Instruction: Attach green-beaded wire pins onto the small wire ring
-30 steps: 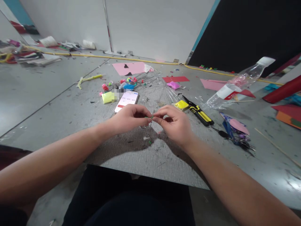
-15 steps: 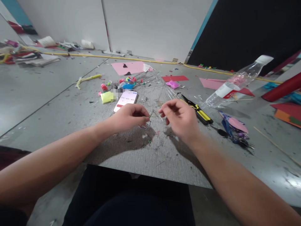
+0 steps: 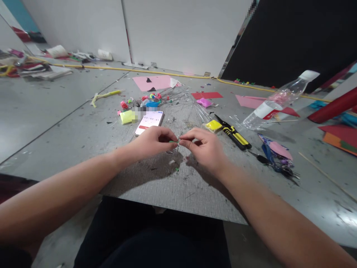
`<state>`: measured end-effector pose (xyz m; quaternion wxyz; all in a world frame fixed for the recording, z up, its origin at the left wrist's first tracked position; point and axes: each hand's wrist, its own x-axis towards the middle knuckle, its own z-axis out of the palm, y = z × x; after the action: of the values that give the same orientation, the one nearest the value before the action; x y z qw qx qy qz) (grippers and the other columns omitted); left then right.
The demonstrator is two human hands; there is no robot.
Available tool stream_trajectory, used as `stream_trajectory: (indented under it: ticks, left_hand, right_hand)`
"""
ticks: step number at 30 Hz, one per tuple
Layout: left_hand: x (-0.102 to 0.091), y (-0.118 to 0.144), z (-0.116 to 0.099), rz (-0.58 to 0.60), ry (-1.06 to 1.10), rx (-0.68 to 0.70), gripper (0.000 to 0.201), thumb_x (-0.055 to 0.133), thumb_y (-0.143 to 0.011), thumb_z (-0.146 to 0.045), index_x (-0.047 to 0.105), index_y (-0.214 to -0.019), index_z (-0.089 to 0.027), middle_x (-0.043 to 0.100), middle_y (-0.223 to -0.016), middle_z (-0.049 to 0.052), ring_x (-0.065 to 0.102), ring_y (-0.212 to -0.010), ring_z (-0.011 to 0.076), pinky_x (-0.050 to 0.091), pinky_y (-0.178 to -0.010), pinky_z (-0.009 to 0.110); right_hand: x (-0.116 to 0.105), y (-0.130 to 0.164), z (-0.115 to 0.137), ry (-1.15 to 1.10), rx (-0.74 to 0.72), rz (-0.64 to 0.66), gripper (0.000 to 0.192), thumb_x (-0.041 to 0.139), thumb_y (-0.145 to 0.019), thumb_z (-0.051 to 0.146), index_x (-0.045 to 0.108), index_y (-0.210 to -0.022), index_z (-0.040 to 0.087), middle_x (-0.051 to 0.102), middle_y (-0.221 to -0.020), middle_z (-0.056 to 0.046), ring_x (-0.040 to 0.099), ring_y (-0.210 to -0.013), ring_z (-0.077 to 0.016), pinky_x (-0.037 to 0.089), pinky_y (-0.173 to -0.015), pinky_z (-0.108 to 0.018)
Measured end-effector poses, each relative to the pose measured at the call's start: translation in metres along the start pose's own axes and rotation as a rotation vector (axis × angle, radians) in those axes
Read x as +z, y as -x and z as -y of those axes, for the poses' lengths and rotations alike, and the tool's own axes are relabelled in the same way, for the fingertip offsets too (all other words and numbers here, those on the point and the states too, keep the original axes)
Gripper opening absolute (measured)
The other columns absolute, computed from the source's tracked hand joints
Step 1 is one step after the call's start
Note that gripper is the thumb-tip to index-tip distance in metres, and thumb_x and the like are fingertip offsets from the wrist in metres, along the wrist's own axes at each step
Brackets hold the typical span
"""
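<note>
My left hand pinches a small green piece between thumb and fingertips, low over the grey table. My right hand meets it fingertip to fingertip, closed in a pinch as well; what sits between its fingers is too small to make out. Clear thin plastic shows around and below the left fingertips. Just beyond my left hand lies a phone with a running timer on its screen. A yellow packet and black-and-yellow pliers lie beyond and to the right of my right hand.
A tilted clear plastic bottle stands at the right, with keys nearer me. Pink paper, a red strip, a purple packet and coloured clay bits lie farther back. A yellow cord runs along the wall.
My right hand has moved left and closed its fingers against my left fingertips. The yellow packet it was covering now shows. My left hand has barely moved.
</note>
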<state>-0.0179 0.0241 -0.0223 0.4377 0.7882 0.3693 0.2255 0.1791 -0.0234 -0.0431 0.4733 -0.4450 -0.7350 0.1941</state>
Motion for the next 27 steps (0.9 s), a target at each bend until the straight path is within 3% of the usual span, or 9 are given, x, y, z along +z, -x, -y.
stream_trajectory:
  ticks: [6,10,13,16,22,27]
  left_hand:
    - [0.0020,0.0010,-0.0010,-0.005,-0.068,-0.016,0.013,0.069,-0.078,-0.027,0.071,-0.086,-0.016,0.070,-0.075,0.002,0.062,-0.070,0.0137,0.046,-0.061,0.027]
    - [0.0011,0.0014,-0.0067,-0.014,0.080,-0.065,0.012,0.069,-0.079,-0.026,0.070,-0.087,-0.017,0.070,-0.074,0.002,0.064,-0.070,0.0144,0.050,-0.066,0.029]
    - [-0.0005,-0.0002,-0.0066,-0.070,0.092,-0.076,0.011,0.070,-0.078,-0.026,0.069,-0.085,-0.017,0.070,-0.074,0.003,0.064,-0.069,0.0141,0.051,-0.068,0.030]
    - [-0.0027,-0.0026,-0.0032,-0.108,0.012,-0.089,0.012,0.070,-0.077,-0.026,0.069,-0.085,-0.017,0.071,-0.076,0.004,0.063,-0.070,0.0147,0.051,-0.068,0.031]
    - [-0.0070,-0.0045,-0.0003,-0.182,-0.318,-0.072,0.023,0.068,-0.079,-0.031,0.073,-0.095,-0.016,0.070,-0.077,0.004,0.060,-0.069,0.0157,0.045,-0.065,0.031]
    - [-0.0068,-0.0045,-0.0015,-0.179,-0.351,-0.083,0.029,0.065,-0.082,-0.034,0.075,-0.102,-0.016,0.071,-0.076,0.004,0.059,-0.068,0.0159,0.043,-0.062,0.031]
  right_hand:
    - [0.0042,0.0026,0.0014,0.058,-0.003,0.052,0.014,0.067,-0.089,0.029,0.072,-0.080,0.020,0.072,-0.081,-0.005,0.065,-0.077,-0.0184,0.048,-0.065,-0.032]
    - [0.0015,0.0028,0.0032,-0.021,0.184,0.044,0.019,0.062,-0.091,0.037,0.066,-0.084,0.020,0.069,-0.076,-0.003,0.062,-0.064,-0.0158,0.047,-0.055,-0.029]
    - [-0.0010,0.0003,0.0024,-0.188,0.313,-0.079,0.021,0.060,-0.091,0.040,0.061,-0.087,0.019,0.071,-0.079,-0.004,0.062,-0.062,-0.0143,0.048,-0.050,-0.027]
    - [-0.0021,-0.0033,0.0013,-0.293,0.356,-0.166,0.019,0.067,-0.085,0.037,0.062,-0.081,0.019,0.073,-0.081,-0.006,0.065,-0.067,-0.0147,0.053,-0.058,-0.029]
    - [-0.0012,-0.0050,0.0005,-0.374,0.385,-0.157,0.027,0.085,-0.066,0.037,0.065,-0.068,0.019,0.067,-0.065,-0.001,0.059,-0.058,-0.0137,0.051,-0.059,-0.032]
    - [-0.0011,-0.0043,0.0018,-0.336,0.388,-0.143,0.025,0.085,-0.067,0.039,0.071,-0.073,0.019,0.069,-0.066,-0.001,0.060,-0.060,-0.0140,0.053,-0.061,-0.033]
